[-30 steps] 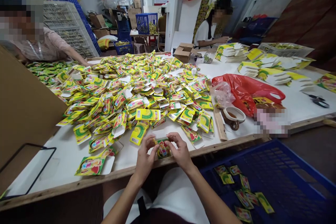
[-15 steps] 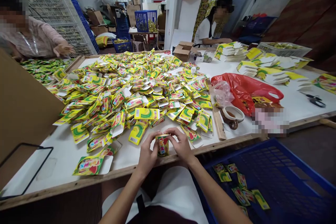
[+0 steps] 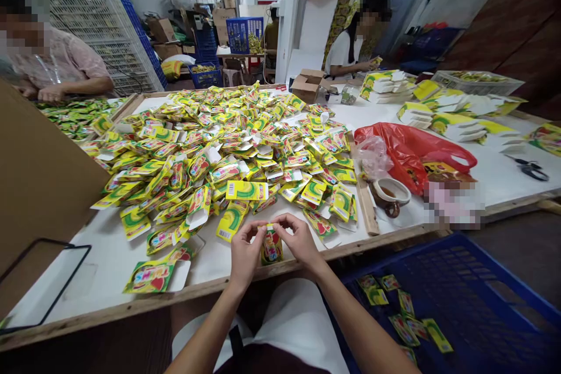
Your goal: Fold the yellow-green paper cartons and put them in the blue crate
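Observation:
Near the table's front edge, a small yellow-green printed box (image 3: 272, 246) stands upright between my two hands. My left hand (image 3: 246, 251) pinches its top left corner with thumb and fingers. Thumb and fingertips of my right hand (image 3: 298, 239) are closed on the top right corner, by the top flap, which the fingers partly hide. Just beyond my hands lies a large heap of similar small boxes (image 3: 236, 152), several with white flaps sticking out. Another box (image 3: 151, 276) with an open white flap lies to the left of my left hand.
A wooden strip (image 3: 367, 207) divides the table. To its right are a brown cup (image 3: 390, 194), a red plastic bag (image 3: 403, 146) and scissors (image 3: 532, 169). A blue crate (image 3: 473, 292) with several boxes sits low on the right. Cardboard (image 3: 44, 187) stands left. Two people work across the table.
My thumbs have moved up to the box's top edge, while the box stays in place. The person at left has lowered an outstretched hand to the pile; the person at right has raised a hand.

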{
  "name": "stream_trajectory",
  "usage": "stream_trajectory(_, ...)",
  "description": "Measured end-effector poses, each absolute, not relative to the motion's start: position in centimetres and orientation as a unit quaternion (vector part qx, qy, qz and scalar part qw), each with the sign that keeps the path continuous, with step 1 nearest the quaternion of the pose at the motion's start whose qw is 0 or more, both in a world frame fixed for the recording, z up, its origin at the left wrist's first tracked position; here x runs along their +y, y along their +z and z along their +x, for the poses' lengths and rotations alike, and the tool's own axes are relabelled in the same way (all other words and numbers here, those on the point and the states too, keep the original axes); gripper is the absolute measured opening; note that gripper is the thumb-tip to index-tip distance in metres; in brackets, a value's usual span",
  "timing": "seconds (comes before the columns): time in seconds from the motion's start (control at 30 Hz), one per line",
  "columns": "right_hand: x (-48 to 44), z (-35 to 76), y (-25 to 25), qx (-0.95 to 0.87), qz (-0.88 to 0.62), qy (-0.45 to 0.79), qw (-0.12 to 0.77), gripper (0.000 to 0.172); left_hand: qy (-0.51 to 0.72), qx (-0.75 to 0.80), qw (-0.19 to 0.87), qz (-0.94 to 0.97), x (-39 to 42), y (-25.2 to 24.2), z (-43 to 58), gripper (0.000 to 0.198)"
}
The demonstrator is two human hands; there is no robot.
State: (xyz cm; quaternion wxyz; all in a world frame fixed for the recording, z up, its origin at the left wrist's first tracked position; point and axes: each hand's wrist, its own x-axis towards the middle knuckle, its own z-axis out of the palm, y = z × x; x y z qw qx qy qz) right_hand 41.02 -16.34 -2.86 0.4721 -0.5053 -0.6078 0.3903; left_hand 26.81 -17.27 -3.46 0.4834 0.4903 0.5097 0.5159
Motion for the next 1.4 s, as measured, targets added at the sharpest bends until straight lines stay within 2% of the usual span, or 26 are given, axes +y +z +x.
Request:
stream_trajectory(0.17,-16.0,41.6,-2.9,-0.608,-0.492,0.419,0.461,0.015,0.509,0.504,0.477,0.509,-17.2,-3.4,26.4,0.019)
stream_trajectory(0.4,-17.4,41.9,-3.4,-0.624,-0.452,0.427,0.473,0.012,0.465,0.443,0.395,0.656,-18.2,-3.4,25.1,0.016)
stream_trajectory(0.47,-18.3,43.5,-2.4,-0.626,-0.483,0.375,0.484,0.013,0.443,0.434,0.338,0.708,-17.4,-3.0,24.7,0.018)
stream_trajectory(0.53,-19.7,46.8,-0.7,-0.617,-0.548,0.305,0.476,0.017,0.415,0.453,0.232,0.755,-15.4,-2.5,24.2,0.025)
stream_trajectory(0.63,-22.1,53.5,2.1,-0.609,-0.657,0.218,0.388,0.023,0.334,0.514,0.054,0.788,-11.2,-1.5,23.3,0.038)
stream_trajectory(0.73,-24.0,58.0,3.7,-0.620,-0.700,0.156,0.317,0.027,0.261,0.524,0.008,0.811,-8.0,-0.2,22.5,0.034)
stream_trajectory(0.8,-24.4,57.8,3.8,-0.602,-0.711,0.156,0.329,0.027,0.267,0.508,0.026,0.818,-7.7,0.9,22.5,0.027)
stream_trajectory(0.87,-24.0,55.1,3.0,-0.577,-0.695,0.192,0.383,0.025,0.327,0.490,0.084,0.804,-9.1,1.7,23.2,0.024)
stream_trajectory(1.0,-21.3,46.3,-0.3,-0.556,-0.549,0.324,0.533,0.016,0.435,0.465,0.279,0.719,-14.4,0.8,25.5,0.018)
stream_trajectory(1.1,-19.6,41.9,-3.0,-0.508,-0.495,0.388,0.589,0.018,0.452,0.471,0.405,0.640,-17.6,-1.8,26.5,0.020)
stream_trajectory(1.27,-18.8,41.2,-5.1,-0.546,-0.469,0.406,0.564,0.025,0.466,0.453,0.505,0.568,-19.1,-4.3,25.6,0.050)
stream_trajectory(1.4,-18.5,41.9,-4.6,-0.612,-0.471,0.400,0.494,0.020,0.427,0.424,0.526,0.601,-18.6,-4.0,24.8,0.037)
